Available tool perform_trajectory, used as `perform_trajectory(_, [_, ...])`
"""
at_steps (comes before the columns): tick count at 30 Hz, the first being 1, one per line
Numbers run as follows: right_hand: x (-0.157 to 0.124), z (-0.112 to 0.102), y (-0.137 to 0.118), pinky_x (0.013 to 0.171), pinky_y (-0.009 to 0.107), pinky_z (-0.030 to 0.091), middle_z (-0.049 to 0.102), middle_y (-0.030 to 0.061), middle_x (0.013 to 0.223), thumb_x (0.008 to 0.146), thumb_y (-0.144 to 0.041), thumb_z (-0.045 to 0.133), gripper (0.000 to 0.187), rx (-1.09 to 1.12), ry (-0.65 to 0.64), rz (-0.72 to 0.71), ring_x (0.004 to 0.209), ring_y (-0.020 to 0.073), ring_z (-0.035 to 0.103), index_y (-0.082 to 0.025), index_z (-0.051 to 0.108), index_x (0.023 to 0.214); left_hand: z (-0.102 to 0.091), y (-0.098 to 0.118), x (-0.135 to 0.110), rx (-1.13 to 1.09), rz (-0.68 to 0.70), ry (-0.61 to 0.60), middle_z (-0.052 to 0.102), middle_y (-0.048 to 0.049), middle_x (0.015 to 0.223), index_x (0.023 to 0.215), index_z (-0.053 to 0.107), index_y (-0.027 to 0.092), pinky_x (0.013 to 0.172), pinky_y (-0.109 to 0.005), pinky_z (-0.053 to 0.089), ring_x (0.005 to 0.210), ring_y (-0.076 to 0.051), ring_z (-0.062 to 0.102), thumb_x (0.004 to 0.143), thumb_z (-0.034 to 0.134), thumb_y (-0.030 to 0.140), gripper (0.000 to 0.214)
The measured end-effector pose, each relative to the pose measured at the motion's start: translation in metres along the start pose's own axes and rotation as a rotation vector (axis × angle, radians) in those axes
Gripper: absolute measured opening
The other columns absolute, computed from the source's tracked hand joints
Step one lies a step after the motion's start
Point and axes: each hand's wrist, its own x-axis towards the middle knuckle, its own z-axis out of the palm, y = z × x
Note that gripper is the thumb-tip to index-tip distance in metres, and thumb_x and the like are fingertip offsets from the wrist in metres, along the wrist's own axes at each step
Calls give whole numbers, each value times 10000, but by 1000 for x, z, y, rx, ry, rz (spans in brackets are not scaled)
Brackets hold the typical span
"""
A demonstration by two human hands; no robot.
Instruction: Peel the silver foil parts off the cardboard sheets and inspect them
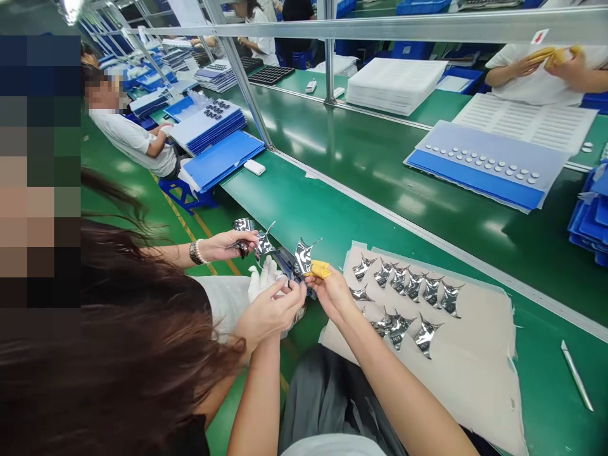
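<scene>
My right hand (pixel 331 291), with yellow finger covers on its fingertips, pinches a shiny silver piece with pointed, curved corners (pixel 304 255). Close below that piece is my left hand (pixel 270 311), its fingers drawn together; whatever is between them is too small to make out. On the beige sheet (pixel 475 386) to my right lie several similar silver pieces (pixel 429 335) in rough rows. Just left of my hands, a co-worker's bare hand (pixel 232 244) with a bracelet holds more shiny pieces (pixel 263 244). A white-gloved hand (pixel 266 277) is below it.
A silver pen-like tool (pixel 577 375) lies on the green table (pixel 546 316) at right. Beyond a metal rail stand a blue-and-white board with small round parts (pixel 475 161) and a stack of white sheets (pixel 394 85). A co-worker sits close at my left; others work farther off.
</scene>
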Motion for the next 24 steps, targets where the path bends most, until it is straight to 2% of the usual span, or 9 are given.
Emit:
perform_trajectory(2, [-3, 0, -2, 582, 256, 460, 693, 7, 656, 541, -247, 776, 251, 11, -11, -8, 564, 105, 587, -165, 666, 752, 8, 3, -4, 610, 138, -110, 621, -90, 962, 974, 618, 172, 912, -257, 572, 1025, -119, 651, 904, 426, 38, 244])
perform_trajectory(4, [-5, 1, -4, 586, 259, 460, 693, 11, 661, 543, -260, 781, 256, 15, -8, -9, 565, 105, 589, -163, 664, 749, 14, 4, -2, 1619, 653, -309, 626, -66, 931, 935, 631, 176, 950, -251, 544, 1040, -97, 651, 894, 444, 24, 245])
perform_trajectory(7, [-5, 4, -5, 586, 258, 455, 687, 8, 654, 557, -272, 790, 262, 3, -5, -11, 551, 100, 578, -162, 658, 754, 20, 5, 0, 3055, 1698, -574, 649, -65, 912, 905, 658, 158, 876, -230, 576, 1029, -118, 662, 847, 569, 53, 150])
perform_trajectory(8, [-5, 6, -5, 583, 257, 451, 681, 4, 644, 564, -275, 792, 261, -7, -3, -19, 542, 98, 572, -162, 655, 755, 21, 6, 0, 3363, 1950, -635, 662, -81, 919, 899, 666, 142, 855, -233, 587, 1025, -138, 667, 841, 609, 101, 91])
perform_trajectory(10, [-6, 11, -5, 569, 251, 440, 667, -6, 624, 574, -283, 791, 257, -27, 3, -43, 519, 91, 557, -161, 646, 747, 23, 9, -3, 3771, 2180, -719, 686, -123, 942, 928, 669, 109, 836, -268, 608, 1011, -178, 679, 885, 587, 227, 150])
perform_trajectory(14, [-8, 24, -6, 552, 250, 433, 656, -14, 620, 578, -306, 784, 259, -52, -7, -67, 492, 87, 541, -164, 626, 727, 22, 17, -5, 4000, 2266, -573, 710, -143, 921, 964, 669, 86, 837, -312, 618, 977, -205, 694, 888, 583, 282, 227])
perform_trajectory(19, [-5, 38, -11, 573, 266, 428, 640, -17, 643, 614, -329, 763, 261, -116, -45, -106, 505, 91, 522, -175, 606, 755, 22, 26, -1, 3685, 2418, -418, 691, -94, 916, 933, 683, 136, 863, -351, 613, 948, -210, 692, 798, 686, 300, 213])
perform_trajectory(22, [-6, 40, -16, 638, 296, 440, 646, -1, 717, 707, -358, 709, 264, -354, -33, -206, 588, 123, 553, -184, 613, 880, 25, 30, -3, 3607, 2394, -366, 679, -107, 957, 946, 680, 117, 898, -344, 600, 947, -194, 682, 809, 668, 267, 203])
perform_trajectory(24, [-10, 42, -20, 691, 319, 437, 644, 17, 810, 782, -352, 659, 291, -620, 29, -397, 686, 153, 563, -201, 611, 1027, 27, 32, -5, 3598, 2345, -287, 679, -97, 954, 946, 682, 121, 898, -325, 597, 950, -183, 679, 787, 685, 242, 201])
